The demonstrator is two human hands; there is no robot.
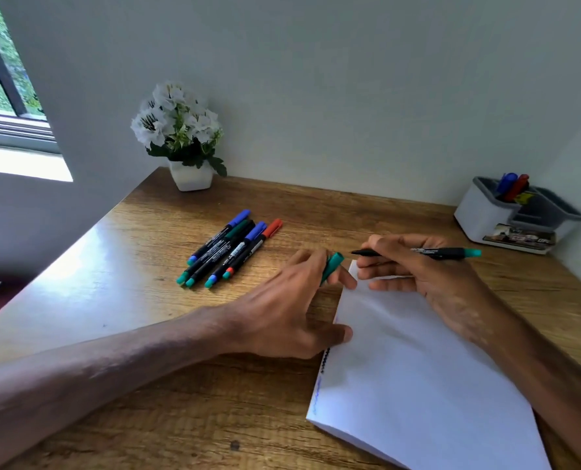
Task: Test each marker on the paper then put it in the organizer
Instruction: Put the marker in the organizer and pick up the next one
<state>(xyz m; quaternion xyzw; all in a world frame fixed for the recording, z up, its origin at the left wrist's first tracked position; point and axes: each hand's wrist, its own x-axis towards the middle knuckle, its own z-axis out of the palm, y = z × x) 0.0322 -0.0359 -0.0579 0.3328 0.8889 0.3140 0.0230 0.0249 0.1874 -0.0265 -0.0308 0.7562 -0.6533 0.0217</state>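
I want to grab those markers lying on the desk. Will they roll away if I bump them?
Probably a little: the markers are round and lie loose on the shiny desk. Slim plastic, so likely light and stiff.

Entry, head view. The left hand [282,310] and left forearm [96,385] were recorded bare as far as the lower-left frame edge. The right hand [428,276] and right forearm [553,385] were recorded bare to the lower-right edge. Tendon ridges were noted across the left hand's back. Fingernails were too blurred to be described.
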